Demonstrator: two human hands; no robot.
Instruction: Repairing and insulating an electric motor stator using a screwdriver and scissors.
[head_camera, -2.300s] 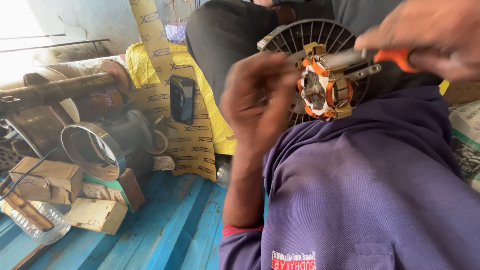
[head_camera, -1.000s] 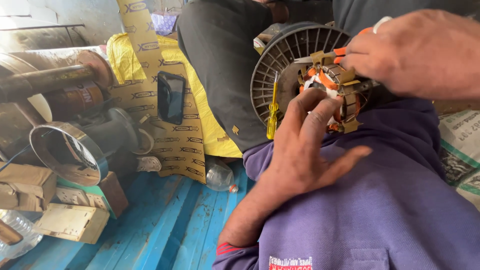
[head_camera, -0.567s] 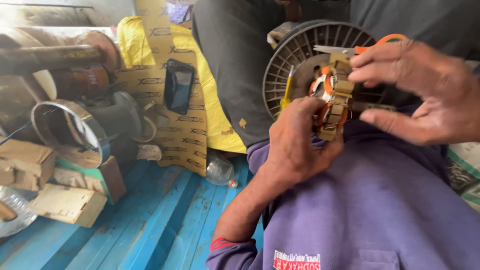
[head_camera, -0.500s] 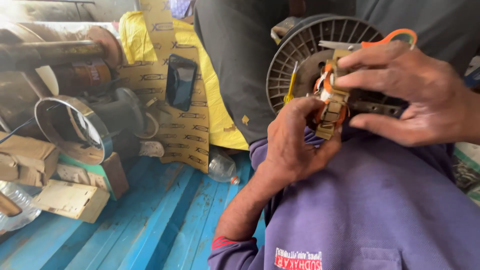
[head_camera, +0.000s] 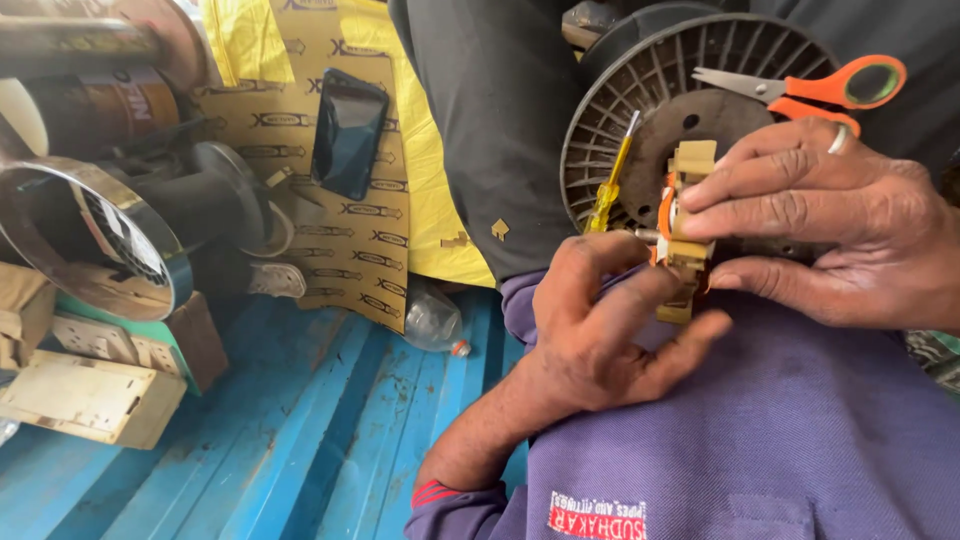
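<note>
Over blue corrugated sheet (head_camera: 300, 430), I see my right hand (head_camera: 840, 225) pinching the small wound stator (head_camera: 685, 225) between thumb and fingers. Left hand (head_camera: 600, 330) touches its lower edge, fingers spread; whether it grips, I cannot tell.

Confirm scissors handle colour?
Orange, on the scissors lying on the black spool; the head view shows it clearly.

Soft daylight, quite even; the picture is sharp. A bright glare sits on the metal ring (head_camera: 110, 240) at left.

Tan-and-orange motor stator (head_camera: 683, 225) held upright, edge-on, before black spool (head_camera: 640, 110).
</note>
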